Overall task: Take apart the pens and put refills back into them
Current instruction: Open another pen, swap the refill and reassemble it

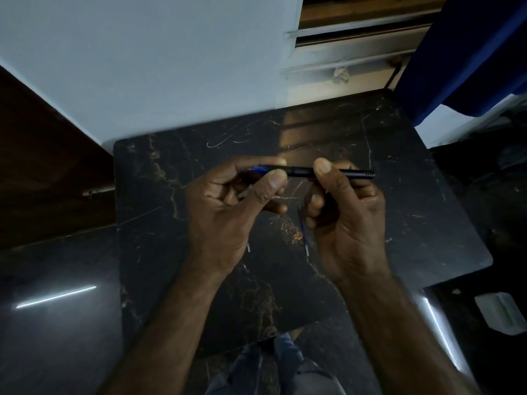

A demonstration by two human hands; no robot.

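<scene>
Pen [301, 172] pinched by L hand [228, 208] & R hand [349, 220], blue end part-hidden.

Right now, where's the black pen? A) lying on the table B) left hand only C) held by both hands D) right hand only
C: the left hand pinches the blue end of the pen and the right hand grips its barrel, holding it level above the table.
</scene>
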